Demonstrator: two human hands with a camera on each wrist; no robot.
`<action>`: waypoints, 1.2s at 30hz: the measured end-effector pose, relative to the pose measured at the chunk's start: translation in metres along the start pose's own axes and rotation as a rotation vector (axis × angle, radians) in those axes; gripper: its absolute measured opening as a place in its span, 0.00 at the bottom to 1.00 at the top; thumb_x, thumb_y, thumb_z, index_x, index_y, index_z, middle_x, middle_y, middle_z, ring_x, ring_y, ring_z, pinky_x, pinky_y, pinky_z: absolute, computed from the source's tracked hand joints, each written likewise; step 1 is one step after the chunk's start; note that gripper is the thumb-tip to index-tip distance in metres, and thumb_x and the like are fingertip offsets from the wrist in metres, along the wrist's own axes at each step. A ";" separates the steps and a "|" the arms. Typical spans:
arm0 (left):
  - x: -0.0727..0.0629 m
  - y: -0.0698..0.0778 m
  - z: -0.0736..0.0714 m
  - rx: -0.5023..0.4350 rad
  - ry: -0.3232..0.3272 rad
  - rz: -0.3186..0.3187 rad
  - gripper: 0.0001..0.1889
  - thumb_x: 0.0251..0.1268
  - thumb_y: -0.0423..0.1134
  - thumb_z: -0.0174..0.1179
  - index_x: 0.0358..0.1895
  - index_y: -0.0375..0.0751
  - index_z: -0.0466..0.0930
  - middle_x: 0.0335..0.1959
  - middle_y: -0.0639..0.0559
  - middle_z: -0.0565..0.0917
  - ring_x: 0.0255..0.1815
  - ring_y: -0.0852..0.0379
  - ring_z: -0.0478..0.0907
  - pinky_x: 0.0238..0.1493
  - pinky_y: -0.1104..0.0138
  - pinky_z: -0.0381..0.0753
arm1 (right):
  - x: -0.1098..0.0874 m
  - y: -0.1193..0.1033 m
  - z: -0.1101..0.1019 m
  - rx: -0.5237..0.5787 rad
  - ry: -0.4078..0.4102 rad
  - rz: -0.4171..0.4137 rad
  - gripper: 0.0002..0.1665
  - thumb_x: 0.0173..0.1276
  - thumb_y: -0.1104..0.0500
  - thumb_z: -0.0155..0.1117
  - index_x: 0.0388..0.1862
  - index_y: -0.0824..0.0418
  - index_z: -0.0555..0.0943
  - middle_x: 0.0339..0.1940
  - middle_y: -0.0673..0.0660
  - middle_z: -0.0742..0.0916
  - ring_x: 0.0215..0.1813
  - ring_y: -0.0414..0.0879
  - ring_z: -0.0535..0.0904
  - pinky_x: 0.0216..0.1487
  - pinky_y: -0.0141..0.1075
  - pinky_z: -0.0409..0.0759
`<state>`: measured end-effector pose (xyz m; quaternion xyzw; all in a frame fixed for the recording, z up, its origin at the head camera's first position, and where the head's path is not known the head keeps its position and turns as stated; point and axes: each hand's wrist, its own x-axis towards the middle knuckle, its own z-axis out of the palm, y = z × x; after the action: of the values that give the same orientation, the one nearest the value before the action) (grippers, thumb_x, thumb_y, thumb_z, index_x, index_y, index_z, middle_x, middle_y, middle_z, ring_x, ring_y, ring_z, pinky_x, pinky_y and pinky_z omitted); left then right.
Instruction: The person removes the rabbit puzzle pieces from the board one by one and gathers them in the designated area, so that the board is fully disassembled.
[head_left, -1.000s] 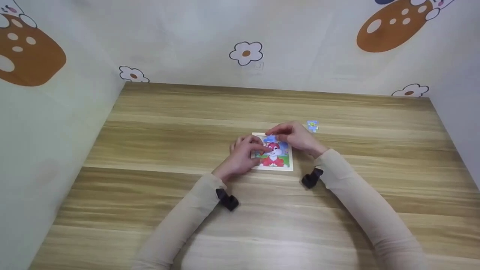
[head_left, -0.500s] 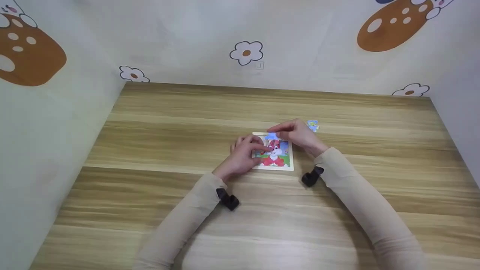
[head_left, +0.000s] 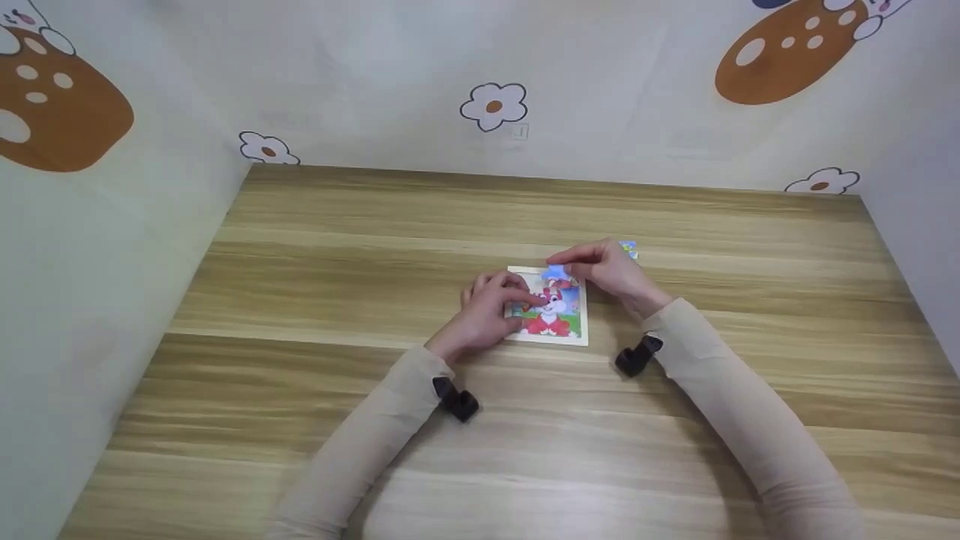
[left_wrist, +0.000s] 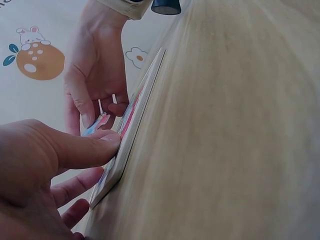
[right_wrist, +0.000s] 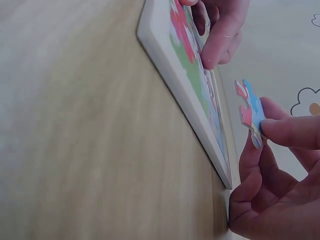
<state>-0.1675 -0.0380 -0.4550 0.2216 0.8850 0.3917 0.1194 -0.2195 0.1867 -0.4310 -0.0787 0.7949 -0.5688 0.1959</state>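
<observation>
A square jigsaw puzzle board point(head_left: 549, 328) with a pale rim and a red cartoon animal lies flat on the wooden table. My left hand point(head_left: 491, 309) rests over its left side, index finger reaching across the picture, thumb close to the near-left part. Above the far-right part of the board, my right hand point(head_left: 611, 271) pinches a puzzle piece point(head_left: 556, 273) between thumb and fingers. In the right wrist view that puzzle piece point(right_wrist: 252, 111) is blue with pink-red parts, tilted up and apart from the board point(right_wrist: 187, 105). At the board's upper left, a pale patch shows next to the left fingers.
Another blue puzzle piece point(head_left: 629, 248) with some yellow lies on the table point(head_left: 360, 247) just beyond my right hand, partly hidden by it. Patterned walls point(head_left: 375, 82) enclose the back and sides. A black wrist camera point(head_left: 637, 356) sits at the right cuff.
My right hand has shifted slightly right with the pinched puzzle piece, now covering more of the loose piece behind it. The left hand stays on the board.
</observation>
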 end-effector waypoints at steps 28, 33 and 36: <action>-0.001 -0.001 0.002 -0.027 0.022 0.020 0.18 0.56 0.30 0.65 0.50 0.49 0.85 0.55 0.51 0.71 0.63 0.46 0.56 0.61 0.48 0.45 | -0.021 0.008 -0.047 -0.126 0.078 0.059 0.17 0.69 0.68 0.57 0.55 0.67 0.81 0.58 0.61 0.81 0.58 0.49 0.73 0.55 0.34 0.70; 0.000 -0.002 0.002 -0.029 0.022 0.018 0.18 0.56 0.30 0.65 0.50 0.49 0.86 0.55 0.51 0.71 0.62 0.47 0.56 0.61 0.48 0.45 | -0.023 0.009 -0.058 -0.135 0.092 0.059 0.17 0.70 0.68 0.56 0.56 0.68 0.80 0.58 0.62 0.81 0.54 0.47 0.73 0.50 0.33 0.72; 0.000 -0.001 0.003 -0.033 0.023 0.011 0.18 0.57 0.30 0.64 0.50 0.49 0.86 0.55 0.52 0.71 0.62 0.47 0.56 0.61 0.48 0.45 | -0.025 0.010 -0.064 -0.152 0.101 0.059 0.17 0.70 0.68 0.55 0.56 0.68 0.80 0.58 0.63 0.80 0.53 0.48 0.72 0.49 0.33 0.71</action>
<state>-0.1672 -0.0371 -0.4578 0.2200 0.8786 0.4093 0.1105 -0.2215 0.2545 -0.4172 -0.0411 0.8467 -0.5040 0.1657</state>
